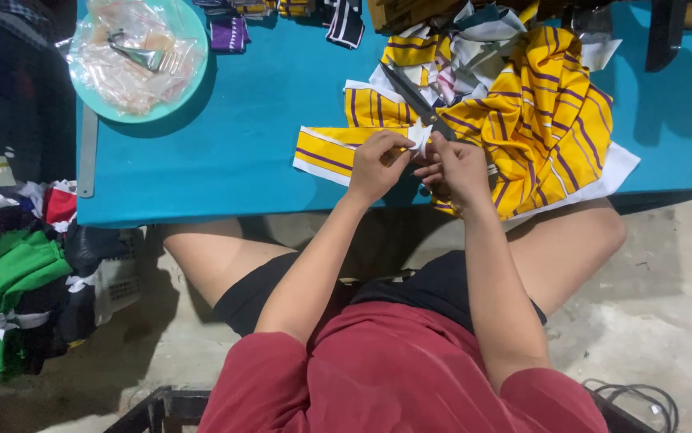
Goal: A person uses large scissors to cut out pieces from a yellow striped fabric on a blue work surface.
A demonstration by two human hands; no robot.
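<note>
My left hand (pixel 375 164) and my right hand (pixel 455 166) meet over the near edge of a low blue table (pixel 225 144). Both pinch a small white scrap of fabric (pixel 419 135) between the fingertips. Just beyond the scrap lies a pair of dark scissors (pixel 411 96) on a heap of yellow cloth with purple stripes (pixel 538 120). A yellow striped strip (pixel 326 151) lies flat to the left of my left hand.
A pale green plate (pixel 192 80) with clear plastic bags and a metal clip stands at the table's far left. A metal ruler (pixel 87 156) lies along the left edge. Green, red and white clothes (pixel 13 273) pile on the floor at left. A cable (pixel 642 397) lies bottom right.
</note>
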